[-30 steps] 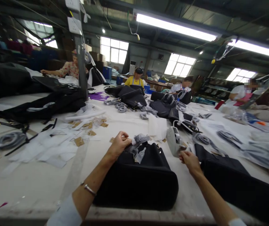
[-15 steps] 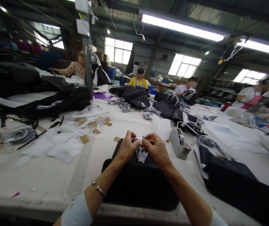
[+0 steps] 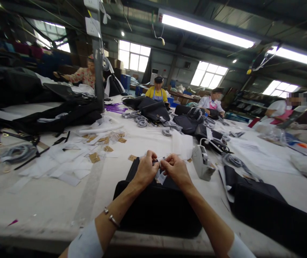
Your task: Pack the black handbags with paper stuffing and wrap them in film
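A black bag (image 3: 158,208) lies on the table right in front of me. Over its far edge my left hand (image 3: 146,168) and my right hand (image 3: 176,170) meet with fingertips almost touching, both closed in a pinch. A crumpled whitish piece of thin wrapping (image 3: 161,177) hangs under the fingertips, against the bag. White shows between the fingers too, but exactly what each hand grips is hidden by the fingers.
A grey tape dispenser (image 3: 204,163) stands right of my hands, with another black bag (image 3: 260,202) beyond. To the left lie white sheets (image 3: 59,161) and brown tags (image 3: 94,157). Black bags (image 3: 153,109) and coiled straps cover the far table, where several people sit.
My hands stay pinched together over the bag, with small finger shifts. The white wrapping under them shows less than before. The whole view has moved slightly.
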`<state>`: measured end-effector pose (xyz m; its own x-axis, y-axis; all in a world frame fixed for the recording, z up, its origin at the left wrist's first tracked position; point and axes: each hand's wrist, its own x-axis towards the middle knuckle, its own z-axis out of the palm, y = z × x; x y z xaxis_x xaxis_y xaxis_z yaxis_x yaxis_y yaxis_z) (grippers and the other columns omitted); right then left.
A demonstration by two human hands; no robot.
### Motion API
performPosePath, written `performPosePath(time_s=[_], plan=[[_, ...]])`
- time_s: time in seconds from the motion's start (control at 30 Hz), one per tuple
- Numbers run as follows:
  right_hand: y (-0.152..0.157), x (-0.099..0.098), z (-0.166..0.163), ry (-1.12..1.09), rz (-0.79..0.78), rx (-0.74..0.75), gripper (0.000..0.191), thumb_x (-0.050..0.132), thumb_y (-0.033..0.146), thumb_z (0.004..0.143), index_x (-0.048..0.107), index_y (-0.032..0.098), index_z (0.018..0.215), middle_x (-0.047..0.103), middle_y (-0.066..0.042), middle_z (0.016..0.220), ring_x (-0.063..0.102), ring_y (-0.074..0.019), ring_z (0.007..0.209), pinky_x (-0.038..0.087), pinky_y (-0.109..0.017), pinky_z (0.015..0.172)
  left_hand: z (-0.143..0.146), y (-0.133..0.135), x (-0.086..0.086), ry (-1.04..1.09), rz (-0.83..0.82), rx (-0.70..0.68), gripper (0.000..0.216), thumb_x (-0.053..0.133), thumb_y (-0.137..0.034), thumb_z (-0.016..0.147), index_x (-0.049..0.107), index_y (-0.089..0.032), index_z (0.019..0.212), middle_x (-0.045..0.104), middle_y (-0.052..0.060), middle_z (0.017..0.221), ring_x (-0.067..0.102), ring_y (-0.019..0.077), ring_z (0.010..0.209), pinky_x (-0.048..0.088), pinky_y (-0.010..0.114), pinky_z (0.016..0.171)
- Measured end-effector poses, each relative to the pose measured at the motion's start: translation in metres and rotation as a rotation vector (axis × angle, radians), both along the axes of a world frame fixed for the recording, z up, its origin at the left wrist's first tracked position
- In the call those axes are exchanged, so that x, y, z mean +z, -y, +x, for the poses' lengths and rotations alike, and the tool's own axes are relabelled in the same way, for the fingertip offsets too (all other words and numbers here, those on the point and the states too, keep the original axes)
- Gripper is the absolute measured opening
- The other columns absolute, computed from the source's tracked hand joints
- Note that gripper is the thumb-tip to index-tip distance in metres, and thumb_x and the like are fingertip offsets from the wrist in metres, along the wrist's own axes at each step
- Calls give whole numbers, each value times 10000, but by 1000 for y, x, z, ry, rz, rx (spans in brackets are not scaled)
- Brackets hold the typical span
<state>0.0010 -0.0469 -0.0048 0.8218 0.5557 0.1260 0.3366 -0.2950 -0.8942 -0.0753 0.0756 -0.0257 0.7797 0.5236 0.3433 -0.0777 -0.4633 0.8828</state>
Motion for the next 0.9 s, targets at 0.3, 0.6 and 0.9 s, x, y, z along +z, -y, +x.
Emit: performPosePath(time_s=[0.3,0.6,0.9], plan=[[21,-8,14,506,-413,-170,333,723,538,696,561,250,728,612,15,582,601,-198,586,378,-276,549,5,-22,11,-96,-210,-100,200,581,-237,743,451,-204,891,581,-24,687,558,136,613,410,243,575],[-1,26,27,1232,-355,241,394,562,261,897,527,239,1288,568,-67,1312,448,-245,1244,256,-405,1084,28,-45,24,-95,-298,-237,307,603,-287,745,474,-165,995,624,10,724,598,155,641,445,258,600],[-44,52,92,1008,-481,-11,542,654,240,803,512,162,1321,575,-141,1293,504,-301,1177,323,-433,1011,33,-112,32,-41,70,140,473,620,-239,746,509,-109,1187,533,203,1286,489,301,1226,353,427,1038]])
